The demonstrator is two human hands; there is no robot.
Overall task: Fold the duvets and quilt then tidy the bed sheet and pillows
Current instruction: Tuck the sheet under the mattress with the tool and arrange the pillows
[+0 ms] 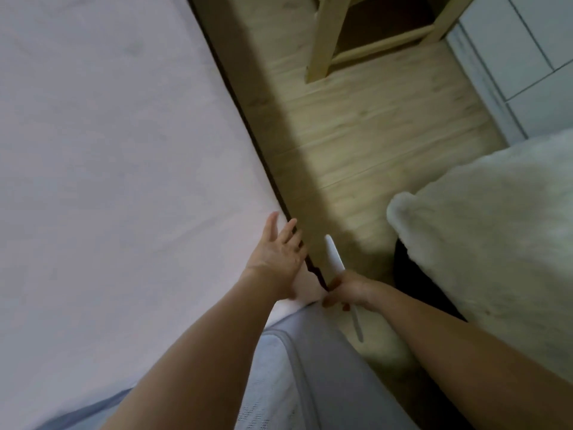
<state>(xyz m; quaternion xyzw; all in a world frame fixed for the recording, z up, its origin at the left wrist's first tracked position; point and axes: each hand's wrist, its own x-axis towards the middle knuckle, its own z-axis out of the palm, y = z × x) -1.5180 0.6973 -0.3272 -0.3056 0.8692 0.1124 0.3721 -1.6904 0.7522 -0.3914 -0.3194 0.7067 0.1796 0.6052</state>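
A pale pink bed sheet (117, 156) lies flat over the mattress and fills the left half of the view. My left hand (277, 252) rests flat on the sheet at the bed's right edge, fingers straight and spread. My right hand (347, 290) is just off that edge, gripping a slim white paddle-like tool (334, 251) whose tip points away from me along the gap beside the mattress. At the corner nearest me the bare light-blue mattress (297, 367) shows below the sheet's edge. No pillows or duvets are in view.
A fluffy white cover (483, 243) lies over a dark seat at the right. Light wooden floor (372, 135) runs beside the bed. A pale wooden chair leg (322, 38) stands at the top, white drawers (533, 57) at the top right.
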